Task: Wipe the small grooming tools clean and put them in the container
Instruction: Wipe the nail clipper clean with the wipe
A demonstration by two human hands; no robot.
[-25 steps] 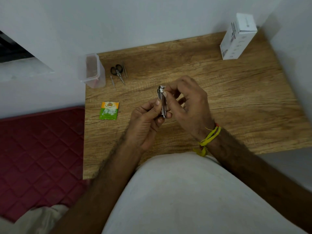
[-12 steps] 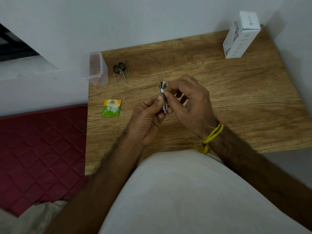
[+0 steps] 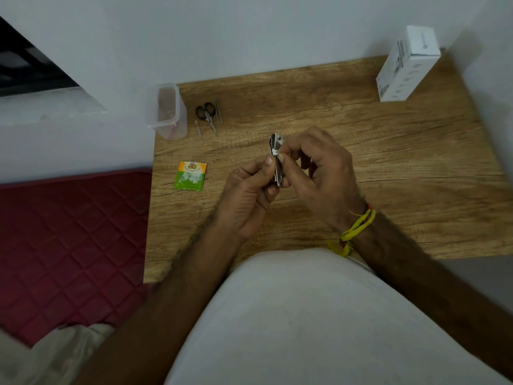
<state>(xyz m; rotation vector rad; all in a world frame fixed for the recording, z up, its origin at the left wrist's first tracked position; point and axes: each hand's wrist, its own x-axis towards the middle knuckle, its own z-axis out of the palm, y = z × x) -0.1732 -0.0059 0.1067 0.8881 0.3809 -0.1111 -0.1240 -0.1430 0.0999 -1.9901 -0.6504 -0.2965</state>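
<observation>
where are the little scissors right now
In the head view the scissors lie on the wooden table at its far left, just right of the clear container, among thin metal tools.

We see a wood-grain surface (image 3: 361, 168), matt. The clipper (image 3: 276, 162) is shiny metal, with a scrap of white wipe (image 3: 275, 152) (paper or cloth, we cannot tell) on it. The container (image 3: 166, 112) is translucent plastic. The scissors (image 3: 206, 113) have black handles and metal blades; the sachet (image 3: 191, 175) looks glossy; the box (image 3: 406, 68) is matt white card.
</observation>
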